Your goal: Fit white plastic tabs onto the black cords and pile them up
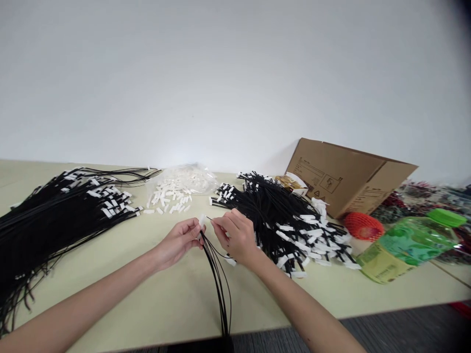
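Two close pinches: left hand on connector, right hand seemingly wire.

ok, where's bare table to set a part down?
Bare table: between left forearm and held wires; between left forearm and left pile; strip between right forearm and bottle. Crowded: back right, where right pile, box, red net and bottle bunch up.

One head-worn camera looks forward and down over the bench at close range; the wall fills the upper view.
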Action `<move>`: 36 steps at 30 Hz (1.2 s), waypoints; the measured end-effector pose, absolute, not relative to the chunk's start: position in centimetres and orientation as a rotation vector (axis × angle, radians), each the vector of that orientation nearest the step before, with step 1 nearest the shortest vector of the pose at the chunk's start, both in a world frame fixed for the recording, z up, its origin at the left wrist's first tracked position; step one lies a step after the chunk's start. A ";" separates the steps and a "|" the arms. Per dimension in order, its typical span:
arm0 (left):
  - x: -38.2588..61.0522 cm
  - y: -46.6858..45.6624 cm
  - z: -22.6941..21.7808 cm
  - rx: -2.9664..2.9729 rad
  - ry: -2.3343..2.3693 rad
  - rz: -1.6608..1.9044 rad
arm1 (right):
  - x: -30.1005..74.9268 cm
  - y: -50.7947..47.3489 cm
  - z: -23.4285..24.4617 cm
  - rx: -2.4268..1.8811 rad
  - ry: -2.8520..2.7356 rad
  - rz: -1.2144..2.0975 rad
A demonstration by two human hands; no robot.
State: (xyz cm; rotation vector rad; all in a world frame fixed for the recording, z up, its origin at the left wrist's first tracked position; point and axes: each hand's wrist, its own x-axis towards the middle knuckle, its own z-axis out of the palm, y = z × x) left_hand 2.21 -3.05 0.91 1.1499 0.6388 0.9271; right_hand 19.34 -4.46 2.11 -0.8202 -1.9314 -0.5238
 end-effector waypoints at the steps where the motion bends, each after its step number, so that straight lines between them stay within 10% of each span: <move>1: 2.2 -3.1 0.9 1.152 0.640 0.926 | 19.4 -4.5 2.1 -0.822 -1.937 -0.535; 12: 1.9 -2.7 0.8 1.289 0.715 0.902 | 20.0 -4.3 2.5 -0.800 -2.078 -0.714; 36: 1.6 -2.4 0.8 1.368 0.772 0.748 | 20.2 -4.0 1.9 -0.831 -2.396 -0.047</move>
